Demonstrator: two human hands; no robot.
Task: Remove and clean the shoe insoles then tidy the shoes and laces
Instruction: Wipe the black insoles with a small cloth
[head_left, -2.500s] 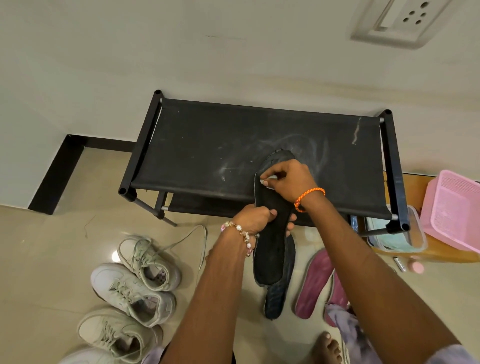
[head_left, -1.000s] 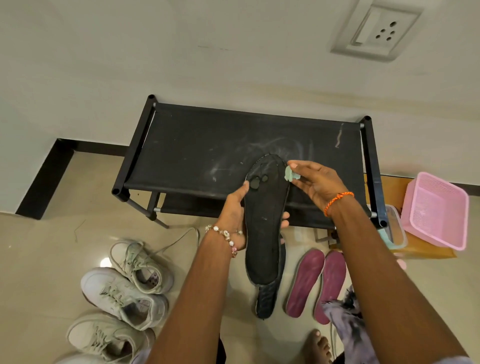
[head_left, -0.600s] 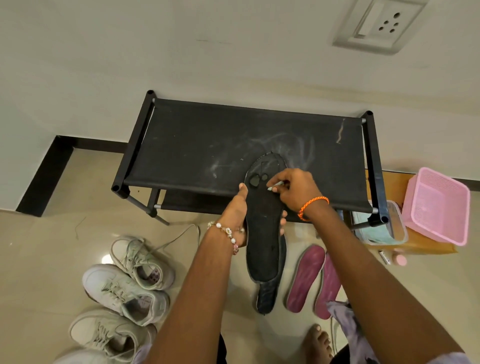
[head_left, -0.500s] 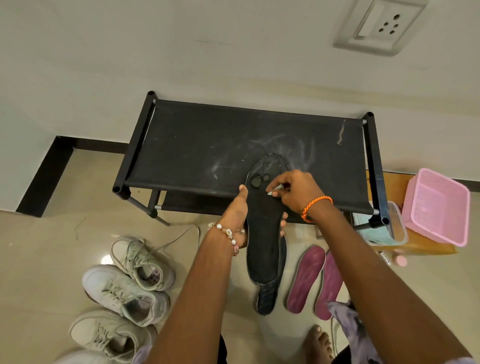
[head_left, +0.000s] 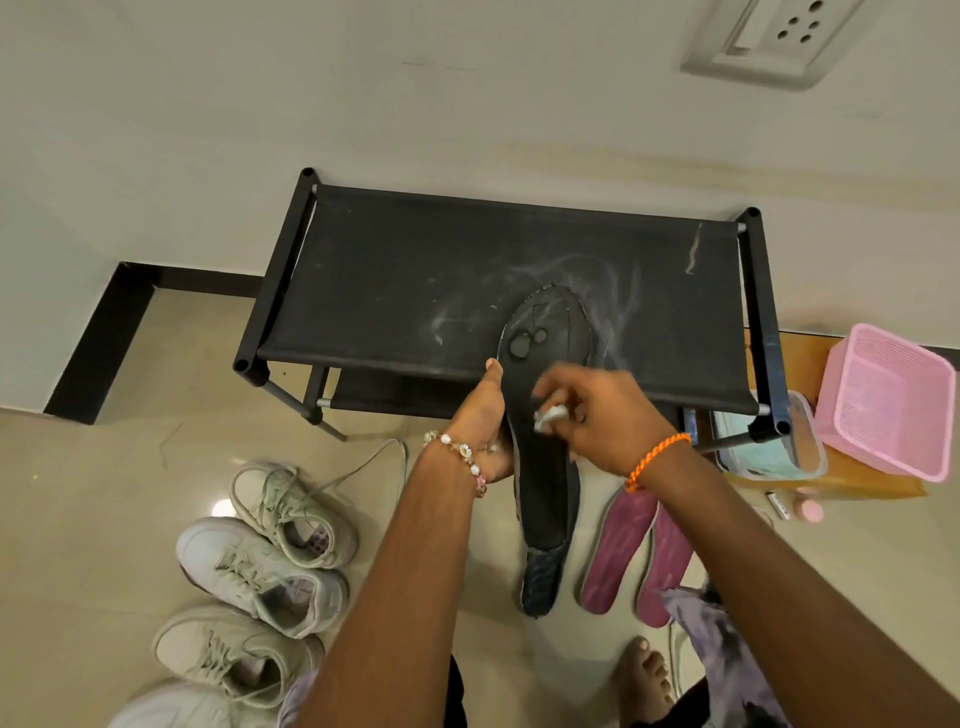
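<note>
A long black insole (head_left: 546, 483) is held upright in front of the black fabric-topped shoe rack (head_left: 395, 280). My left hand (head_left: 480, 421) grips its left edge at mid-length, thumb along the side. My right hand (head_left: 605, 415) presses a small pale green wipe (head_left: 550, 417) against the insole's middle. A second dark insole (head_left: 540, 584) lies on the floor below it. Two magenta insoles (head_left: 618, 551) lie side by side to the right. Several pale sneakers (head_left: 254, 571) stand on the floor at the lower left, one with a loose lace.
A pink plastic basket (head_left: 883, 400) and a clear tub (head_left: 763, 452) sit on a low wooden board right of the rack. A small pink bottle (head_left: 809, 512) lies on the floor there. My bare foot (head_left: 641, 675) is at the bottom. A wall stands behind the rack.
My right hand has slid the wipe down from the insole's toe end to its middle. My left hand keeps the same hold on the insole.
</note>
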